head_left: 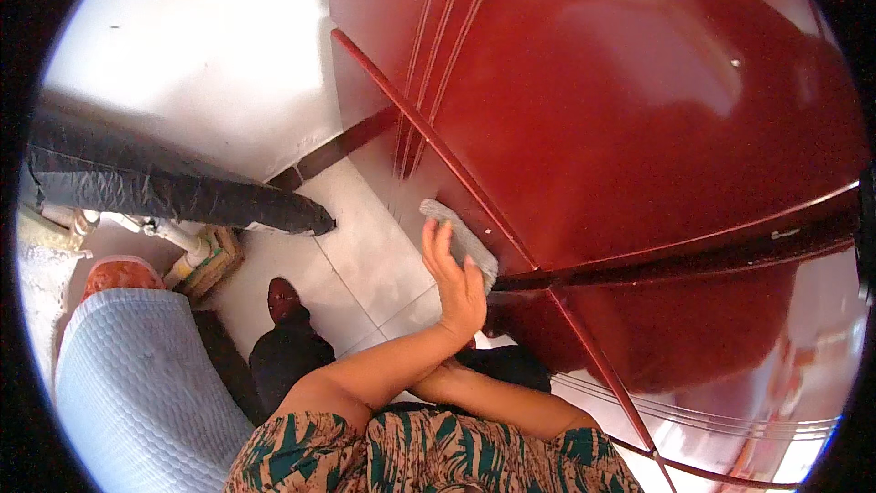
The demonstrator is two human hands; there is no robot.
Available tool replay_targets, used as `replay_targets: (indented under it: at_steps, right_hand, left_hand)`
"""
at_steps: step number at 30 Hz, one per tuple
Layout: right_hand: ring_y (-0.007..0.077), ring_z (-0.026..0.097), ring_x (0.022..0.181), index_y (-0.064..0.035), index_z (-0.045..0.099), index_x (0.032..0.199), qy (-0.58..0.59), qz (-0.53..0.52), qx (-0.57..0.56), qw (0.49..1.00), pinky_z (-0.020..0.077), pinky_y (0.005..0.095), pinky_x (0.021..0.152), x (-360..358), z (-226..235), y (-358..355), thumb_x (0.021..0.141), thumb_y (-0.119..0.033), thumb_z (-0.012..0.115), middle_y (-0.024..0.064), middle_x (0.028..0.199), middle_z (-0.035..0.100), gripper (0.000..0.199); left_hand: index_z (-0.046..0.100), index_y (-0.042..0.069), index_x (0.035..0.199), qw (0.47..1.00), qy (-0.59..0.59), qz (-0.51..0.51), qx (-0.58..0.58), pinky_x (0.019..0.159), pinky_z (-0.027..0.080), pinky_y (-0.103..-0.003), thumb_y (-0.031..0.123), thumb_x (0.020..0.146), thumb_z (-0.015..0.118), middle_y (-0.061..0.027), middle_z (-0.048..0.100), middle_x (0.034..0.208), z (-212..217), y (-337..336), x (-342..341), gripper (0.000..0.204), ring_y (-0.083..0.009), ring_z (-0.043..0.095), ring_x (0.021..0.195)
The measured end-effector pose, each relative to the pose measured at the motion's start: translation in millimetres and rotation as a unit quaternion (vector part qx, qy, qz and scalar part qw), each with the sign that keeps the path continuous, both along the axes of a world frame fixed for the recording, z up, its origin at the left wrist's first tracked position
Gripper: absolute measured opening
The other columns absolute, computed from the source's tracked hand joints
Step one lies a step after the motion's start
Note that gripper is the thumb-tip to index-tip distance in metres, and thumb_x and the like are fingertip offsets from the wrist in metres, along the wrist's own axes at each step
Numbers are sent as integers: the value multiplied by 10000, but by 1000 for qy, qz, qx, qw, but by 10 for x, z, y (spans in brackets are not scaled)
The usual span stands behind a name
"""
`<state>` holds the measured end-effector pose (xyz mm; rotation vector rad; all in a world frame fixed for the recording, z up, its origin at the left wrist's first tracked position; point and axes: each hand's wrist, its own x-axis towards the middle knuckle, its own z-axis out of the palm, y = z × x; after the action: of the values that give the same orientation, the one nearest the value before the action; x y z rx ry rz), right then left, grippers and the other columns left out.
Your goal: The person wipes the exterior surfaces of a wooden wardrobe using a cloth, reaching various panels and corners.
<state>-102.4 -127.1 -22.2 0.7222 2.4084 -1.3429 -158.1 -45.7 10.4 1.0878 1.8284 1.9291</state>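
My left hand (pixel 456 278) holds a grey, ribbed-looking cloth pad (pixel 465 242) against the side of a glossy dark-red cabinet (pixel 630 155). Its fingers are partly bent over the pad, and the wrist is raised. The pad lies beside a long red edge strip (pixel 438 146) that runs slantwise down the cabinet. My right forearm (pixel 511 402) passes under my left forearm, where the right hand is hidden. I cannot tell what it touches.
A dark gap (pixel 657 260) separates two red panels. To the left are a long black-wrapped bar (pixel 173 196), a broom head (pixel 210 260) and a padded light-blue cover (pixel 137 383). My shod foot (pixel 284 299) stands on white floor tiles (pixel 365 228). A white wall (pixel 210 55) rises behind.
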Motion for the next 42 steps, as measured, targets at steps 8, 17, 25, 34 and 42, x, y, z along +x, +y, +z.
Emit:
replay_targets:
  at_steps: [8,17,25,34,42]
  right_hand:
    - [361,589,1031,-58,650,1055,-110,82,22,990,463,448,881,-42,49,2,785,-161,557,198,1119,625,303]
    - [375,608,980,0,617,1041,-217,156,22,963,476,462,851,-167,326,81,828,-265,618,228,1055,633,340]
    - [388,592,977,2,541,1140,-130,113,60,983,475,483,836,-166,382,143,860,-256,587,222,1028,619,384]
    - [408,582,969,-17,489,1226,-149,126,46,980,471,486,840,-180,339,126,875,-249,565,236,1030,594,428]
    - [404,588,989,-33,561,1126,-147,87,48,984,470,493,850,-149,236,100,851,-276,596,215,1096,609,368]
  left_hand:
    - [223,-28,1398,946,-300,40,-115,1095,222,-412,105,930,363,-215,334,1392,-1032,184,74,506,-345,326,1287]
    - [415,130,1336,683,-700,-156,-137,918,443,-375,309,949,370,-96,548,1241,-1822,45,-28,429,-250,535,1105]
    - [413,184,1339,651,-749,-122,-8,981,422,-430,332,964,352,-92,527,1282,-1979,490,-573,408,-286,526,1134]
    - [78,122,1501,830,-555,-38,52,1138,164,-369,257,965,315,-92,139,1543,-926,789,-1055,602,-237,184,1401]
    - [129,59,1486,989,-139,8,42,1152,38,-400,286,995,274,-161,41,1554,344,587,-825,561,-299,33,1438]
